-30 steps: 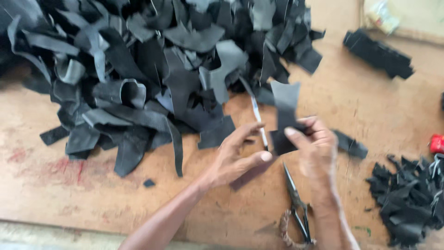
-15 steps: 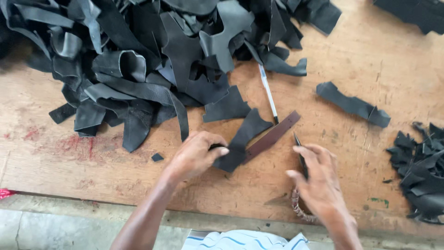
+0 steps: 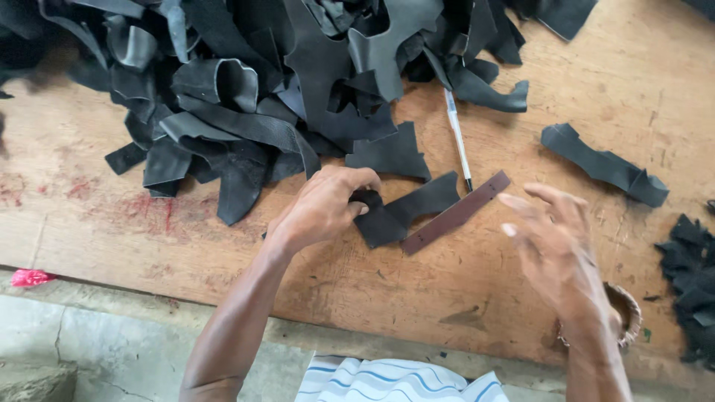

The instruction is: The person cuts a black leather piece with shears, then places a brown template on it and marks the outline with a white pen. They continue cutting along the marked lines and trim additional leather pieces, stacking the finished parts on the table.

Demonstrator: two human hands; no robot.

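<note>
Left hand [image 3: 324,208] pinches the near end of a black leather scrap [image 3: 406,212] flat on the wooden bench [image 3: 223,253]; its long axis runs up-right toward the pen [image 3: 456,138]. Right hand [image 3: 555,238] hovers, fingers spread, holding nothing.

A flat, irregular black leather piece [image 3: 406,214] lies on the worktop — its left end pinched in the left grip [image 3: 322,208]. Just right of it, touching its edge, a narrow brown strip [image 3: 456,213] lies slanted — near the right grip's [image 3: 555,249] fingertips.
</note>
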